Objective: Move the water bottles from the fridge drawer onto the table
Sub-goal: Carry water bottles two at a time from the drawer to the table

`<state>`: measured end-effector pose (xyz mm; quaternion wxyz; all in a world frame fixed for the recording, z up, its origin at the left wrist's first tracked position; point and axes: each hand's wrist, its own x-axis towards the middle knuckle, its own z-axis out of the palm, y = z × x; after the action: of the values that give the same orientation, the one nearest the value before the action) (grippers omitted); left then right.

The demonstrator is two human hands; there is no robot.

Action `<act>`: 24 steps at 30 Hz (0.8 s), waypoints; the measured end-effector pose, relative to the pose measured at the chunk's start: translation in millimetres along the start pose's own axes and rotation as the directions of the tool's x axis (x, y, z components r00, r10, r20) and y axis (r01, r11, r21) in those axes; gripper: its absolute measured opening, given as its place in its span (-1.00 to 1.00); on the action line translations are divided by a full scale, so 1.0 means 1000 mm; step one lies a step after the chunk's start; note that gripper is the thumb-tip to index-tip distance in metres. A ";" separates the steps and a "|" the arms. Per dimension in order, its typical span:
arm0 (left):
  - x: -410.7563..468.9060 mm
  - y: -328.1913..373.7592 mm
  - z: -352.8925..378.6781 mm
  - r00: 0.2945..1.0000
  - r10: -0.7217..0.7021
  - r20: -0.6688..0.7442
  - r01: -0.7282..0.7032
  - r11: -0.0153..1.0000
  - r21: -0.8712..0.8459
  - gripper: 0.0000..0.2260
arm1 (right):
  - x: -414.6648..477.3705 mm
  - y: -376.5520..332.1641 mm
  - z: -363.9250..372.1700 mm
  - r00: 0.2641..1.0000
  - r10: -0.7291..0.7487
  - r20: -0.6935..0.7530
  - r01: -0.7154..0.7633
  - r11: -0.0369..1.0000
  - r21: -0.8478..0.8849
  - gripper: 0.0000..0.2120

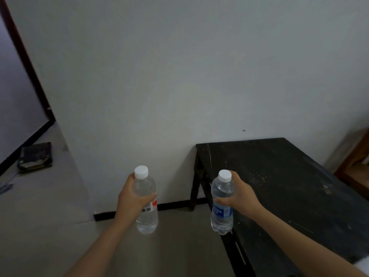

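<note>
Pale wall [179, 76] and grey floor [50, 216] frame a dark, scuffed surface [279, 186] that stands against that wall. The left grip [129, 198] wraps around the middle of a red-labelled bottle [146, 216], held upright over the floor, well off the surface's left edge. The right grip [239, 193] closes around a blue-labelled bottle [221, 214], also upright, right at that same edge; I cannot tell whether its base hangs over the surface or just off it. Neither bottle rests on anything.

This looks like the carry step, with 2 bottles nearing the drop-off. The next move calls for bringing both over the surface, lowering them until the bases sit flat, then letting go. A dark book-like thing [35, 157] lies on the floor, far left of the surface.
</note>
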<state>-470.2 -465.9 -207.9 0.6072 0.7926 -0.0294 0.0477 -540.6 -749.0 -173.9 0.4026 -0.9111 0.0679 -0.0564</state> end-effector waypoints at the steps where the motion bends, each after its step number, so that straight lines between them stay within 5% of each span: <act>1: 0.024 -0.004 0.002 1.000 0.009 0.030 -0.009 1.000 0.003 -0.43 | 0.015 0.000 0.003 0.999 0.026 -0.025 -0.026 1.000 -0.006 -0.32; 11: 0.149 -0.013 0.054 0.976 -0.001 0.219 0.013 0.999 -0.050 -0.24 | 0.078 0.029 0.002 0.931 0.322 -0.174 -0.315 0.947 0.066 -0.33; 19: 0.209 -0.008 0.163 0.899 0.014 0.438 0.012 0.998 -0.057 -0.36 | 0.111 0.088 -0.038 0.848 0.459 -0.264 -0.440 0.888 0.131 -0.31; 24: 0.261 0.011 0.243 0.912 0.074 0.404 -0.046 0.996 -0.078 -0.46 | 0.159 0.125 -0.072 0.842 0.446 -0.303 -0.445 0.892 0.075 -0.27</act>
<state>-202.2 -700.5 -230.5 0.6120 0.7633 -0.1810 -0.1006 -405.0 -911.6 -210.9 0.3893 -0.8495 0.3403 -0.1048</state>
